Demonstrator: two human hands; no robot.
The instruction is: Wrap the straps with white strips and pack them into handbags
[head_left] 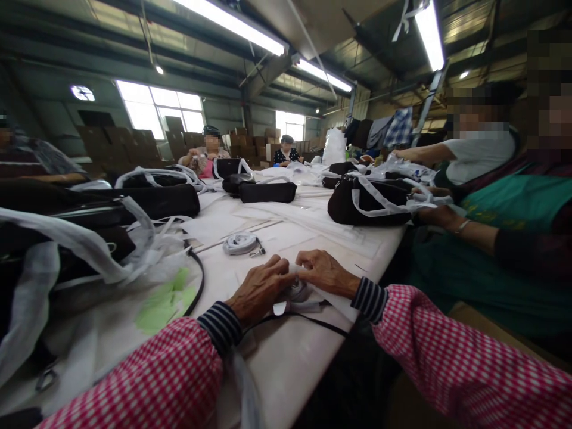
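My left hand (259, 289) and my right hand (329, 271) meet over the table, with fingers bent and pinched on a small coil of strap in white wrapping (300, 292). The fingers hide most of this coil. Just beyond my left hand lies another coiled strap (240, 243), wrapped in white, with metal clasps at its right end. A thin black strap (313, 317) runs across the table below my hands.
Black bags (375, 199) with white-wrapped handles stand on the white table (286, 381), more of them at the left. A green sheet (163, 304) lies left of my hands. At the right, a co-worker's hand (440, 217) touches a bag. Other people sit farther back.
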